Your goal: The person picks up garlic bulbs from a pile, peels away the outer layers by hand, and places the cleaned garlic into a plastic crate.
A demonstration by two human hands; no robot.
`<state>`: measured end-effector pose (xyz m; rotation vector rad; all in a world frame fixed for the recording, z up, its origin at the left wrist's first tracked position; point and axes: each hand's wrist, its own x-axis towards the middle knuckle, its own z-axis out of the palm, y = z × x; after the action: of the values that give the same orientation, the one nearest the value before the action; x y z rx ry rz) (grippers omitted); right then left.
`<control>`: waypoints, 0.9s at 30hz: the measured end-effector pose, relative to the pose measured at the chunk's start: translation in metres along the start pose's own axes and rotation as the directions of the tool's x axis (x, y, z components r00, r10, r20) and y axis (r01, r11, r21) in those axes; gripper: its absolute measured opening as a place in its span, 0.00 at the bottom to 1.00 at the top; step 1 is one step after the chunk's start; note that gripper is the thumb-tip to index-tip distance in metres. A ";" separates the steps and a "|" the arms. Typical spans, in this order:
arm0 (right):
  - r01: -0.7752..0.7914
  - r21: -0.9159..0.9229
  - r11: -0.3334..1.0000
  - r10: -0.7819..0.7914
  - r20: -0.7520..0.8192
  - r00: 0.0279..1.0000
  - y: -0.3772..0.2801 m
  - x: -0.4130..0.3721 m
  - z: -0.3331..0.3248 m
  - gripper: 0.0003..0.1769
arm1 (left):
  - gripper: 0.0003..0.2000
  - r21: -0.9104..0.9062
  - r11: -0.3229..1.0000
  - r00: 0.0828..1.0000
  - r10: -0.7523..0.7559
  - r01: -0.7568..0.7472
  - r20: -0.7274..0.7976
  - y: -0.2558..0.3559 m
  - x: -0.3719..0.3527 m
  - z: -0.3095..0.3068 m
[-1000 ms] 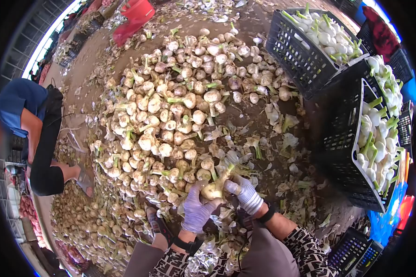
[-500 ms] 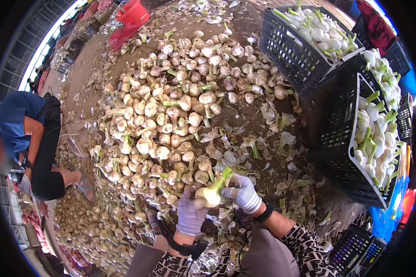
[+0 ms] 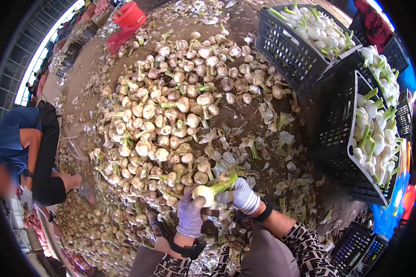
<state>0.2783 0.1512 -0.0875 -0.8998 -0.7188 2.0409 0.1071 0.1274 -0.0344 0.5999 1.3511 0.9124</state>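
Note:
A pale garlic bulb (image 3: 203, 195) with a thick green stalk is held low in the middle of the view, its stalk pointing up to the right. My left hand (image 3: 189, 217), in a white glove, wraps round the bulb from the left with the thumb across it. My gloved right hand (image 3: 246, 197) is closed at the stalk side, fingertips at the stalk's base. A heap of unpeeled garlic bulbs (image 3: 171, 124) spreads on the ground just beyond both hands.
Black crates (image 3: 289, 53) of cleaned garlic stand at the right, with another crate (image 3: 344, 152) nearer me. Loose skins (image 3: 282, 138) litter the ground. A co-worker (image 3: 21, 138) bends over at the left. A red bucket (image 3: 130, 16) lies at the back.
The bulb and stalk have tipped more to the right and the bulb shows whiter. My left hand has shifted its hold. The co-worker's arm has moved lower.

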 end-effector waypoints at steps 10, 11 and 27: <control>-0.096 0.110 0.989 0.087 0.085 0.993 -0.011 0.001 -0.001 0.30 | 0.34 -0.301 0.941 0.987 -0.133 0.156 0.095 0.010 0.008 0.007; -0.111 0.216 0.970 0.086 0.121 0.989 -0.022 -0.001 -0.004 0.37 | 0.34 -0.299 0.941 0.986 -0.137 0.160 0.098 0.006 0.008 0.005; 0.020 0.225 0.974 -0.045 0.104 0.994 -0.024 -0.009 0.024 0.05 | 0.34 -0.372 0.910 0.983 -0.159 0.181 0.089 0.006 0.005 0.009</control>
<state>0.2736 0.1528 -0.0533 -0.6482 -0.5432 2.1042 0.1147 0.1363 -0.0313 0.2035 1.1158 0.9729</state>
